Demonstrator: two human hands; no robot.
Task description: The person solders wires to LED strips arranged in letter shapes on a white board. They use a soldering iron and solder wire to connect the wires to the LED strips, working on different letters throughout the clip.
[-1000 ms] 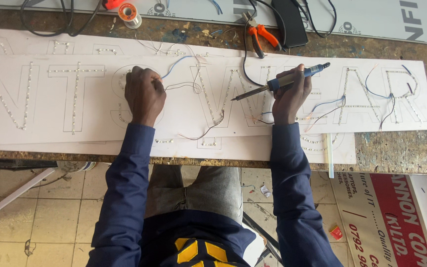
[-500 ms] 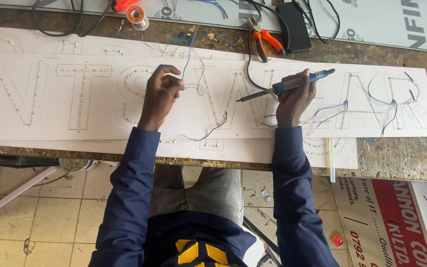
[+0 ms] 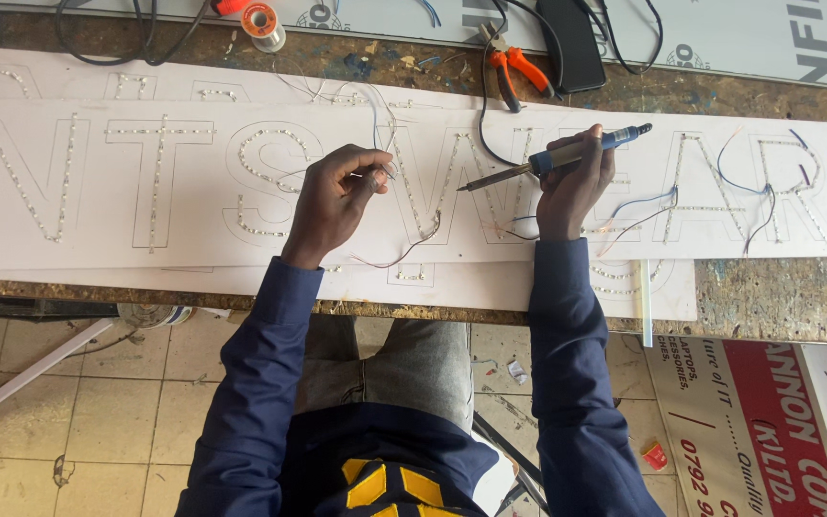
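While the left hand (image 3: 332, 201) pinches a thin white wire (image 3: 375, 120) between thumb and fingers (image 3: 368, 177), the wire rises from the pinch and loops over the upper part of the white sign panel (image 3: 98, 244). That panel lies flat along the worktop (image 3: 777, 297), with large letter outlines studded with rows of small lights. The pinch sits over the panel between the curved letter and the wide zigzag letter beside it.

The right hand (image 3: 571, 187) is closed around a soldering iron (image 3: 552, 158) with a blue and grey handle; its fingers wrap the grip fully. The metal tip points left toward the left hand, above the panel, and stays apart from the wire. A black cord (image 3: 483, 105) runs from the upper worktop down onto the panel near the tip.

Thin blue and dark wires (image 3: 748, 187) trail across the letters at the panel's right end. A second white panel (image 3: 69, 81) lies behind the first, partly overlapped by it. Orange-handled pliers (image 3: 514, 67) rest on the worktop above the right hand, just beside a black rectangular object (image 3: 571, 43). A spool of solder (image 3: 262, 21) stands at the upper edge, left of centre.
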